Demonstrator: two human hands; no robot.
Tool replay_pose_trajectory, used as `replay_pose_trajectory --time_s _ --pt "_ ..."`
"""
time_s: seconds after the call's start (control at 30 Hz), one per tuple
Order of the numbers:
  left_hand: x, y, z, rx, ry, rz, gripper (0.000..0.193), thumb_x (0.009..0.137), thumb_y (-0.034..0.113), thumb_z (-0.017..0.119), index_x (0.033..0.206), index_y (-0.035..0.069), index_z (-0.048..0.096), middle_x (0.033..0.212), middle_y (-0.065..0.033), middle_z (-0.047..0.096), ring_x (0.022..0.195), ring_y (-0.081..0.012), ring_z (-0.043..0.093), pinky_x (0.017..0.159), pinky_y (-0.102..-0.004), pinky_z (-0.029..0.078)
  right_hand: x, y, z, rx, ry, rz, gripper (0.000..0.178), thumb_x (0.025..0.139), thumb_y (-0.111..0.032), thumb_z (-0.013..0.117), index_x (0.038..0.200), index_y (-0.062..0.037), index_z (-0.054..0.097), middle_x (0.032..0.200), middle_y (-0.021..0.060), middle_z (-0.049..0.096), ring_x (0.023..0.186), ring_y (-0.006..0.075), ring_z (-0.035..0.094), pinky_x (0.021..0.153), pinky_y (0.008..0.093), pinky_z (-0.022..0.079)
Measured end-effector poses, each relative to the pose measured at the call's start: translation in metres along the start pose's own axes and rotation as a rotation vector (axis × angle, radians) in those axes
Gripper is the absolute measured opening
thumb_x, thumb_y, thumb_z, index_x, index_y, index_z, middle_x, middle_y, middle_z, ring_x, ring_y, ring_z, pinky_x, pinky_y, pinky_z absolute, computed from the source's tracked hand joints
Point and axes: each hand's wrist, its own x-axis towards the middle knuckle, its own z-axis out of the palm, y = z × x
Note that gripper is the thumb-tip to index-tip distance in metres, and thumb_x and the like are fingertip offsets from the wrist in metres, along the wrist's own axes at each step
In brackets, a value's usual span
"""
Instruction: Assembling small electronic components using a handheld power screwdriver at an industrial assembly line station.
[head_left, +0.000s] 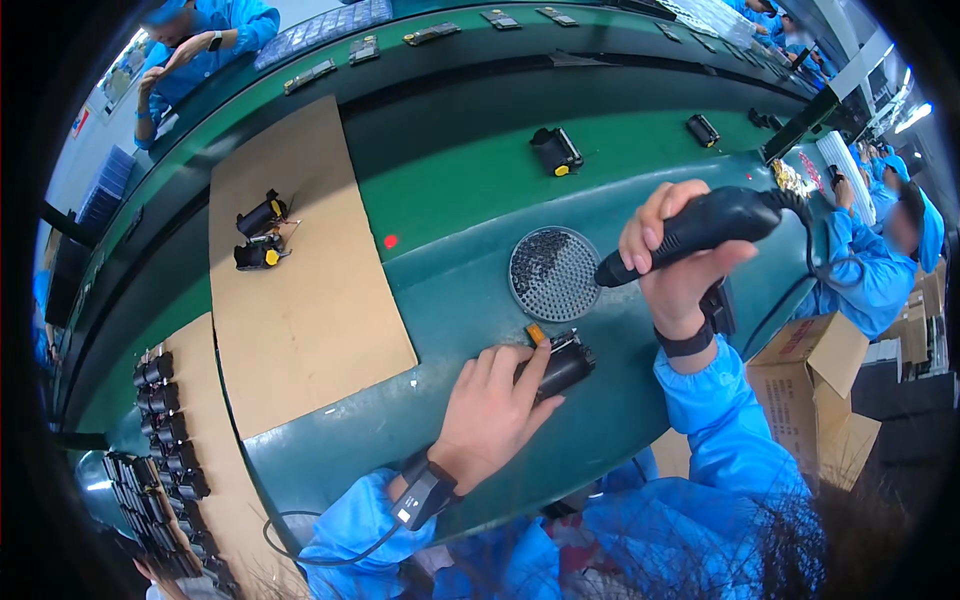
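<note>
My right hand (675, 250) is closed round a black electric screwdriver (700, 232), raised over the green bench with its tip pointing left. That tip is by the right rim of a round grey tray (513, 283) of small holes, partly filled with dark screws. Below the tray, my left hand (497, 405) grips a black cylindrical part (567, 366) on the bench. A small orange-yellow piece (535, 333) sticks out beside my left fingertips. Its exact link to the black part is hidden by my fingers.
Two black assemblies (262, 252) lie on a cardboard sheet (320, 350) at left. More black units (557, 152) sit on the green belt beyond. Rows of black parts (165, 420) stand at the lower left. An open carton (800, 390) is at right; co-workers in blue are around.
</note>
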Motion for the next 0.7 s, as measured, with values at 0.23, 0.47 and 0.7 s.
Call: replay_pose_trajectory --time_s 0.23,0.47,0.7 --pt "-0.001 -0.002 0.001 -0.009 0.022 0.010 0.062 0.078 0.023 0.082 0.130 0.000 0.059 0.110 -0.0126 0.056 0.095 -0.0312 0.058 0.078 -0.0416 0.050 0.004 0.011 -0.002 -0.121 0.022 -0.011 0.086 0.073 -0.091 0.049 0.099 -0.0086 0.049 0.072 0.0024 0.049 0.050 0.0121 0.049 0.049 0.0285 0.043" --pt "0.000 0.000 0.000 -0.007 0.008 0.002 0.062 0.077 0.023 0.082 0.130 0.000 0.059 0.111 -0.0126 0.056 0.097 -0.0313 0.058 0.079 -0.0415 0.050 0.004 0.012 -0.006 -0.075 0.029 -0.010 0.088 0.071 -0.087 0.056 0.100 -0.0046 0.047 0.073 0.0062 0.052 0.053 0.0134 0.054 0.052 0.0294 0.049" --pt "0.001 -0.001 0.002 -0.013 0.014 0.004 0.061 0.077 0.022 0.082 0.130 0.000 0.059 0.111 -0.0127 0.056 0.096 -0.0314 0.058 0.079 -0.0416 0.050 0.006 0.012 -0.006 -0.077 0.046 -0.006 0.087 0.072 -0.086 0.057 0.100 -0.0045 0.048 0.073 0.0058 0.052 0.054 0.0132 0.054 0.052 0.0290 0.048"
